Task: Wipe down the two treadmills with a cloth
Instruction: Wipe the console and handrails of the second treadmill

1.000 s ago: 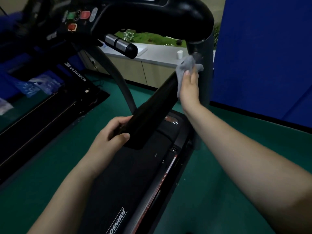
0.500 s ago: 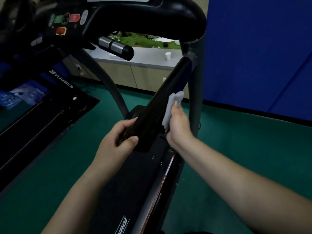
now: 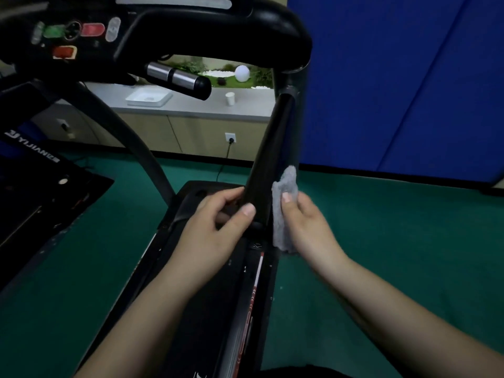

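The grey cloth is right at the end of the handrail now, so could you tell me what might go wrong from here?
1. The grey cloth hangs loose below the right hand; its tail might miss the handrail end.
2. The left hand grips the rail's end, so that patch may go unwiped.
3. The console buttons sit just above; a later wipe there could press one.

- Left hand [image 3: 218, 227], bare forearm stretched forward, curls its fingers and thumb round the black handrail [image 3: 270, 165].
- Right hand [image 3: 308, 227] pinches a grey cloth [image 3: 285, 208] beside it.
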`<state>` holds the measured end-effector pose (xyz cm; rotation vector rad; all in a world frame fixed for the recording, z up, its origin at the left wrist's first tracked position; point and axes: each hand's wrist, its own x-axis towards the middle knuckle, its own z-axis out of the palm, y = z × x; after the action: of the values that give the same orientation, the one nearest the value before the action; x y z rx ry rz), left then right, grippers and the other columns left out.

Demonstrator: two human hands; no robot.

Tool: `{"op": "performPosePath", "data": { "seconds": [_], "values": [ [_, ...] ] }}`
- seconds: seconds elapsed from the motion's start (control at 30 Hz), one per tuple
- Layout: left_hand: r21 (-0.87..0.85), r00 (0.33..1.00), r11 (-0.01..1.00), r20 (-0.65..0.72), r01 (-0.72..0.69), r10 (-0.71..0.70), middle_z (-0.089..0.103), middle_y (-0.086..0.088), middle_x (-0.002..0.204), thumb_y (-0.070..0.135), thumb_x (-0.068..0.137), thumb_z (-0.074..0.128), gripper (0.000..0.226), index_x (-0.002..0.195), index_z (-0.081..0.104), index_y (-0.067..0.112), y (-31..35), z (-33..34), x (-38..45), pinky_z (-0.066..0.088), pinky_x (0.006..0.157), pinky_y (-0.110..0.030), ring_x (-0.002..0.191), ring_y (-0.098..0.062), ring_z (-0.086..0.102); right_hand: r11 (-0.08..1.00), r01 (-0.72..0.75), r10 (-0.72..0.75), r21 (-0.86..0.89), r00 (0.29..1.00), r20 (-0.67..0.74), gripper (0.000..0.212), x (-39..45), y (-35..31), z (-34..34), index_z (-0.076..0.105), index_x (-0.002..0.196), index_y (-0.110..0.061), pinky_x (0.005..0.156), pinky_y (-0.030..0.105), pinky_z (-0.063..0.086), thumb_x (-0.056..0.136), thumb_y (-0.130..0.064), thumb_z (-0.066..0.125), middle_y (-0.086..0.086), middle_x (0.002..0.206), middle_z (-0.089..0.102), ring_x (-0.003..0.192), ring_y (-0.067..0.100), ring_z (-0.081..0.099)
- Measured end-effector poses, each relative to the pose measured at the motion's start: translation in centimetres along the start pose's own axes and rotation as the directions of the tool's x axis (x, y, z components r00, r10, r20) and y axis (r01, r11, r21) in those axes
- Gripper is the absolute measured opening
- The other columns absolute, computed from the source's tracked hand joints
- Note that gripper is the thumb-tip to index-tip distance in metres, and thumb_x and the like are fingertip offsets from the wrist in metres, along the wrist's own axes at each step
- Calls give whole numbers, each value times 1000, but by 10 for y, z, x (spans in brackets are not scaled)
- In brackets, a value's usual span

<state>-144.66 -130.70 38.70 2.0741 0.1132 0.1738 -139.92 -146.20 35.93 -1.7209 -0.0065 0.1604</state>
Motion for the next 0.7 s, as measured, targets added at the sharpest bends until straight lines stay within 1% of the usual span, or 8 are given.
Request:
{"op": "performPosePath", "data": {
  "seconds": [0.1, 0.2, 0.3, 0.37, 0.43, 0.5, 0.6, 0.7],
  "values": [
    [-136, 990, 991, -143, -4, -16, 66, 11, 111, 45, 90, 56, 27, 113, 66, 35, 4, -9, 5, 45, 79, -16, 93, -1, 63, 943, 225, -258, -246, 960, -111, 35, -12, -29, -4, 55, 129, -28, 85, -4, 31, 94, -30, 54, -7, 118, 50, 105, -8, 49],
    [-250, 995, 967, -95, -46, 23, 71, 14, 100, 58, 81, 53, 38, 106, 68, 33, 19, -14, 10, 49, 80, -25, 90, 0, 64, 904, 319, -335, -284, 942, -8, 51, -16, -59, 9, 41, 143, -28, 86, -9, 24, 94, -24, 55, -8, 126, 41, 112, -5, 44],
    [-277, 993, 955, -73, -106, 89, 71, 10, 95, 51, 85, 60, 26, 98, 64, 28, 31, -19, 15, 51, 80, -27, 91, -4, 66, 933, 323, -308, -158, 945, 113, 50, -20, -81, 25, 36, 146, -31, 103, 6, 30, 98, -20, 45, -10, 136, 43, 123, -5, 43],
    [-404, 990, 907, -125, -114, 68, 73, 2, 93, 43, 86, 60, 22, 94, 63, 23, 31, -23, 22, 55, 79, -34, 88, -11, 69, 947, 313, -301, -68, 942, 152, 45, -22, -87, 29, 39, 145, -30, 106, 16, 38, 101, -22, 42, -13, 140, 48, 124, -6, 47],
    [-571, 978, 817, -205, -83, -44, 73, -2, 94, 38, 83, 56, 22, 93, 62, 20, 24, -30, 33, 57, 83, -42, 90, -17, 71, 945, 323, -318, -47, 943, 97, 40, -20, -89, 26, 46, 140, -28, 103, 22, 44, 100, -24, 41, -14, 137, 53, 120, -5, 52],
    [-675, 947, 731, -287, -94, -143, 73, -3, 95, 32, 87, 56, 15, 93, 62, 19, 12, -43, 42, 57, 84, -45, 92, -19, 71, 944, 318, -324, -88, 945, -51, 34, -15, -85, 19, 54, 132, -27, 101, 31, 48, 99, -20, 45, -12, 126, 61, 113, 0, 58],
    [-663, 919, 739, -357, -124, -166, 68, 5, 95, 27, 96, 56, 4, 93, 57, 24, -8, -63, 45, 54, 74, -29, 88, -8, 69, 961, 190, -232, -200, 948, -218, 29, -1, -72, 9, 58, 122, -30, 103, 36, 46, 96, -20, 52, -17, 114, 60, 108, 0, 58],
    [-534, 932, 833, -356, -142, -70, 63, 9, 84, 31, 95, 57, 11, 88, 52, 25, -19, -54, 34, 50, 64, -18, 75, 4, 63, 966, 37, -89, -254, 976, -196, 32, 11, -58, 12, 53, 128, -30, 105, 38, 44, 96, -35, 51, -14, 118, 58, 111, 5, 56]
  ]
}}
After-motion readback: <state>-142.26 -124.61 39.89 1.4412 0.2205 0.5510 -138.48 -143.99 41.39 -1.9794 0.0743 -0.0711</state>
